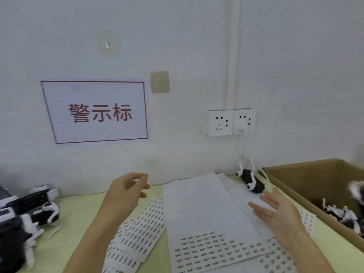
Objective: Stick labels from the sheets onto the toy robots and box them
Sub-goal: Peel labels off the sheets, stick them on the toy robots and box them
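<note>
Pale grey-white wall fills the upper frame. Left of centre, a red-bordered sign with 3 red characters. Above and right of it, 2 adhesive hooks. Right of centre, a white conduit descends to 2 sockets, 1 holding a white plug. Pale yellow-green counter below.

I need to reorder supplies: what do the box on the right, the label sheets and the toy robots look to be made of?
Box: brown corrugated cardboard, matte, by its raw tan walls. Label sheets: white paper, probably a slick backing, faintly sheeny where labels are gone. Toy robots: seemingly hard plastic, glossy black and white.
</note>
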Tool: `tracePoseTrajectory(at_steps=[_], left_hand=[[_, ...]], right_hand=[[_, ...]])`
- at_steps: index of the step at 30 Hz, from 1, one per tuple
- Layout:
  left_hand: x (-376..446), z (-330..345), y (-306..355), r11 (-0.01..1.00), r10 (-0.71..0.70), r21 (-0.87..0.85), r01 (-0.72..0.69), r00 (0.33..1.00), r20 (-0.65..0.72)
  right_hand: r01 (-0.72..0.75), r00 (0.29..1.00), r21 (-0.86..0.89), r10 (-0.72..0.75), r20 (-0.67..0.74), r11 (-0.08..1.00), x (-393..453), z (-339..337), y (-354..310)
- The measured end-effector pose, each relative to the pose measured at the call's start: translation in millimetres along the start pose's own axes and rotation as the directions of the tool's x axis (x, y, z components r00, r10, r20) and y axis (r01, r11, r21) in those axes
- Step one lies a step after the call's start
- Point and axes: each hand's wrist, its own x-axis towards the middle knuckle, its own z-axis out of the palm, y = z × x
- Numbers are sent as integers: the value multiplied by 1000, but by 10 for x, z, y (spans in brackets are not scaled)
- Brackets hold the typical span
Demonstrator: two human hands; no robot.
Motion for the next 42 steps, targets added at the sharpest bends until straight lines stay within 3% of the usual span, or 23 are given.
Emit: tracePoseTrajectory(at_steps=[3,5,9,11,13,16,19,21,24,28,31,34,36,39,42], left_hand=[[5,33,-34,995,-20,100,21,1000,-9],[38,21,-76,980,-25,196,35,998,-55],[334,-112,-66,868,-38,490,82,994,-99],[523,-255,-44,662,-60,746,77,997,-50],[667,-450,-31,353,-134,935,48,991,0],[780,-837,-145,-38,-318,998,51,946,-61],[805,-1197,-390,-261,-492,965,16,858,-148],[812,-1357,-575,-303,-593,947,-107,799,-99],[838,-1495,-686,-216,-587,976,-4,799,-127],[931,-1491,-688,11,-297,997,78,952,-71],[882,-1261,-451,165,-23,986,22,1000,-19],[729,-831,-137,437,175,890,-132,983,60],[535,-470,57,603,234,764,-230,966,107],[190,91,219,678,288,657,-330,941,176],[-144,636,152,706,324,603,-372,926,192]], right_hand=[[62,998,-318,-68,-10,946,1,107,221],[141,989,-553,-140,45,821,8,166,319],[199,975,-707,-208,74,678,-25,242,381],[180,978,-717,-199,58,673,-19,248,383],[162,981,-707,-189,41,688,-9,259,382],[149,984,-712,-174,39,686,-35,285,369],[149,983,-723,-178,37,675,-73,306,360],[151,983,-717,-178,38,680,-84,316,360],[154,983,-705,-178,41,692,-60,320,345],[228,963,-711,-262,63,665,1,293,345],[384,874,-695,-482,61,608,-35,331,335],[512,819,-585,-562,112,629,-141,451,348],[517,855,-458,-460,238,724,-198,586,409],[322,875,-262,-181,448,910,-326,819,523],[11,786,-136,76,614,991,-391,943,642]])
